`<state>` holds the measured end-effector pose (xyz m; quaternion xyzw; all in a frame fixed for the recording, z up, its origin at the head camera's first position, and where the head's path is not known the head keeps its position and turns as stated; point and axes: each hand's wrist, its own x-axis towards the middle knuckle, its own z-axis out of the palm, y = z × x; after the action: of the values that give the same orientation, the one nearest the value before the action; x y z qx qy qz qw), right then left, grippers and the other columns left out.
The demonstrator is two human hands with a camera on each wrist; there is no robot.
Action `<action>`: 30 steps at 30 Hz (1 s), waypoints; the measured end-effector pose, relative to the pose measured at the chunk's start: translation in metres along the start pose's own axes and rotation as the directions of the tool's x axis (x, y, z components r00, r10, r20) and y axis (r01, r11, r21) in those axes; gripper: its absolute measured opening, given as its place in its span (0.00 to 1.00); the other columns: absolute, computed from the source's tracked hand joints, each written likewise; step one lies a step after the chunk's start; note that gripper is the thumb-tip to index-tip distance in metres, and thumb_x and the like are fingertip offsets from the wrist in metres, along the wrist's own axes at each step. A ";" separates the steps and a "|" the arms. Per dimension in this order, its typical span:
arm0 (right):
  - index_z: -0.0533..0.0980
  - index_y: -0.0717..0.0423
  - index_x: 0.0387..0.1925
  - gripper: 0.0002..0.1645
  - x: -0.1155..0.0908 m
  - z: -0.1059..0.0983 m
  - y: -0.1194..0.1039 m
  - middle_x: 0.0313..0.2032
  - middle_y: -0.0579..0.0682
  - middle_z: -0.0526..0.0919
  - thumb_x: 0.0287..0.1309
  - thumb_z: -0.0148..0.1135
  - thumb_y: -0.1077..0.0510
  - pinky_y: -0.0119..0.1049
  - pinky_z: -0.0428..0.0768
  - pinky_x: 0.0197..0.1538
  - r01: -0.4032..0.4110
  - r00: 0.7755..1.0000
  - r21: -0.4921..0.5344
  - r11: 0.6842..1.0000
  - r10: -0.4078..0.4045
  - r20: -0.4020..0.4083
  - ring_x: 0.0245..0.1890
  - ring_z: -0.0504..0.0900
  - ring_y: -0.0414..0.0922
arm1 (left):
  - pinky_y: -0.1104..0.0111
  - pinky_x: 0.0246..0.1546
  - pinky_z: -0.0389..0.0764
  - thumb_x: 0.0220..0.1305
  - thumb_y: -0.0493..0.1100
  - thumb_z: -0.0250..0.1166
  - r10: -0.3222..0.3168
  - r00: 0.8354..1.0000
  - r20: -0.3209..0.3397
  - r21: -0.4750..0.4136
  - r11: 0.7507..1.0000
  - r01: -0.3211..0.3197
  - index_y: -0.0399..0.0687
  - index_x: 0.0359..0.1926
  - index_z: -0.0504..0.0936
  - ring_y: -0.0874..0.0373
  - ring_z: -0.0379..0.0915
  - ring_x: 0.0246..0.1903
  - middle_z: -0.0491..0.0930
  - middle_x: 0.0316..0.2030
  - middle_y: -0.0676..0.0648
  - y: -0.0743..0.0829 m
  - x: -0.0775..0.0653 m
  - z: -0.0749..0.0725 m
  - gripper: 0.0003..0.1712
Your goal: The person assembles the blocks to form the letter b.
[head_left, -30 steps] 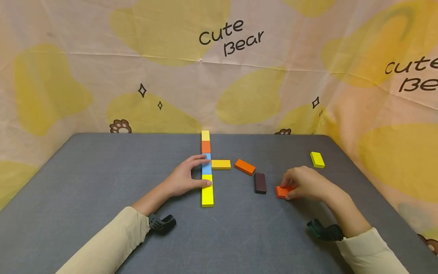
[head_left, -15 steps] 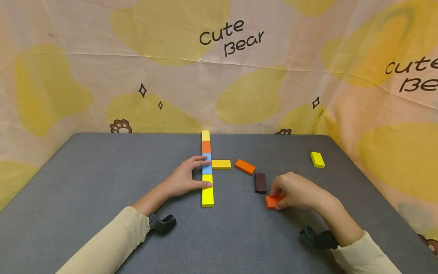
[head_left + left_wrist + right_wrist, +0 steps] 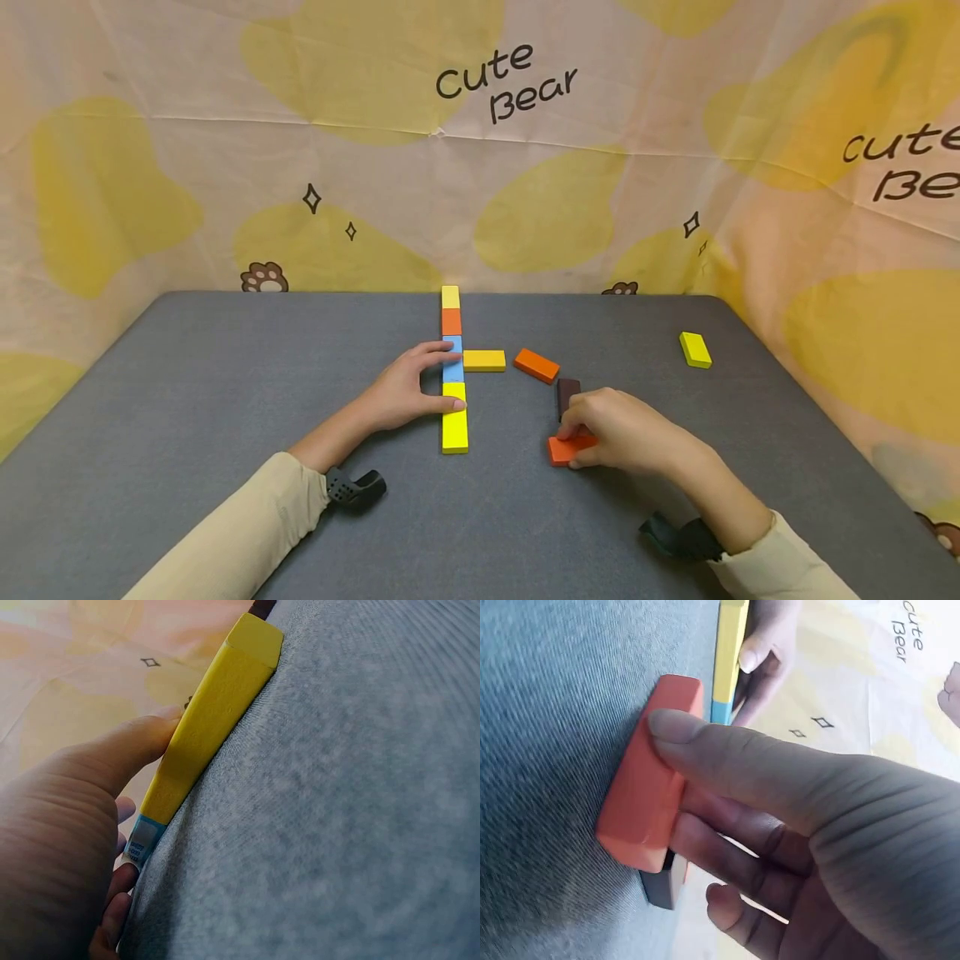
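Observation:
In the head view my right hand (image 3: 630, 429) pinches an orange-red block (image 3: 558, 452) between thumb and fingers, just in front of a dark brown block (image 3: 567, 393). The right wrist view shows the thumb lying along one side of that block, with the fingers behind. My left hand (image 3: 408, 385) rests along a straight row of blocks, fingers extended over the blue block (image 3: 452, 373) and thumb on the bright yellow block (image 3: 454, 435). Further back in this row come a red-orange block (image 3: 451, 322) and a pale yellow block (image 3: 450, 297).
A golden yellow block (image 3: 483, 361) juts rightward from the row. Beyond it an orange block (image 3: 536, 365) lies at a slant, leading toward the dark brown one. One lone yellow block (image 3: 695, 350) is at the back right of the grey table (image 3: 225, 375); a printed cloth hangs behind.
My right hand has moved left and toward me with the orange-red block, from right of the dark brown block to just in front of it. The left hand stays put.

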<state>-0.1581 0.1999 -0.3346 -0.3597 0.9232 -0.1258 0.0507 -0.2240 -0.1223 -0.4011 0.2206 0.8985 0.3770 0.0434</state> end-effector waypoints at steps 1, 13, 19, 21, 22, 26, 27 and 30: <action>0.86 0.48 0.35 0.14 0.001 0.001 -0.001 0.30 0.38 0.82 0.44 0.82 0.56 0.29 0.77 0.36 0.007 1.000 0.003 1.000 -0.007 -0.005 0.30 0.76 0.34 | 0.41 0.71 0.62 0.56 0.57 0.74 0.000 1.000 0.000 -0.001 1.000 0.000 0.57 0.71 0.73 0.43 0.57 0.76 0.62 0.76 0.49 0.000 0.000 0.000 0.41; 0.87 0.48 0.39 0.13 0.008 0.014 -0.005 0.34 0.39 0.82 0.50 0.79 0.54 0.29 0.76 0.37 0.033 0.996 0.009 0.999 -0.032 -0.078 0.32 0.75 0.34 | 0.40 0.71 0.64 0.57 0.57 0.74 -0.011 1.000 0.000 0.003 1.000 0.011 0.58 0.71 0.73 0.43 0.57 0.75 0.62 0.76 0.49 0.000 0.000 0.000 0.41; 0.87 0.47 0.42 0.13 0.013 0.023 -0.010 0.35 0.39 0.81 0.52 0.77 0.53 0.31 0.77 0.41 0.024 0.992 -0.004 1.000 -0.025 -0.121 0.35 0.76 0.35 | 0.41 0.71 0.64 0.57 0.57 0.74 -0.011 1.000 -0.001 0.006 1.000 0.011 0.58 0.71 0.73 0.44 0.56 0.76 0.62 0.76 0.50 0.000 0.000 0.000 0.41; 0.87 0.47 0.43 0.14 0.014 0.025 -0.011 0.36 0.39 0.81 0.53 0.77 0.53 0.32 0.77 0.42 0.018 0.992 -0.004 1.000 -0.019 -0.122 0.36 0.76 0.35 | 0.41 0.71 0.63 0.57 0.57 0.73 -0.011 1.000 0.000 0.005 1.000 0.011 0.57 0.71 0.73 0.43 0.56 0.76 0.62 0.76 0.50 0.000 -0.001 0.000 0.41; 0.87 0.47 0.43 0.14 0.015 0.026 -0.011 0.36 0.39 0.81 0.53 0.77 0.53 0.32 0.78 0.42 0.015 0.993 -0.002 1.000 -0.015 -0.120 0.36 0.76 0.36 | 0.41 0.71 0.63 0.57 0.57 0.74 -0.011 1.000 0.000 0.004 1.000 0.011 0.57 0.71 0.73 0.43 0.56 0.76 0.62 0.76 0.50 0.000 -0.001 0.000 0.41; 0.86 0.47 0.44 0.15 0.016 0.026 -0.011 0.38 0.39 0.82 0.54 0.76 0.53 0.33 0.80 0.45 0.009 0.994 0.022 1.000 -0.006 -0.107 0.39 0.78 0.36 | 0.41 0.71 0.63 0.57 0.57 0.74 -0.008 1.000 -0.004 0.001 1.000 0.008 0.57 0.71 0.73 0.43 0.56 0.76 0.62 0.76 0.49 0.000 -0.001 0.000 0.41; 0.86 0.47 0.45 0.15 0.016 0.026 -0.011 0.38 0.39 0.82 0.54 0.76 0.53 0.34 0.80 0.46 0.008 0.995 0.027 1.000 -0.005 -0.104 0.39 0.78 0.36 | 0.41 0.71 0.63 0.57 0.57 0.74 -0.007 1.000 -0.005 0.000 1.000 0.007 0.57 0.71 0.73 0.43 0.56 0.76 0.62 0.76 0.49 0.000 -0.001 0.000 0.41; 0.86 0.46 0.46 0.16 0.016 0.026 -0.010 0.40 0.39 0.83 0.54 0.76 0.52 0.35 0.80 0.48 0.009 0.996 0.034 0.999 -0.005 -0.093 0.41 0.79 0.37 | 0.41 0.71 0.64 0.56 0.57 0.74 -0.006 1.000 -0.005 0.000 1.000 0.006 0.57 0.71 0.73 0.43 0.56 0.76 0.62 0.76 0.49 0.000 0.000 0.000 0.41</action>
<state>-0.1589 0.1773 -0.3568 -0.3557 0.9210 -0.1586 0.0133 -0.2238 -0.1227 -0.4013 0.2169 0.8994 0.3772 0.0424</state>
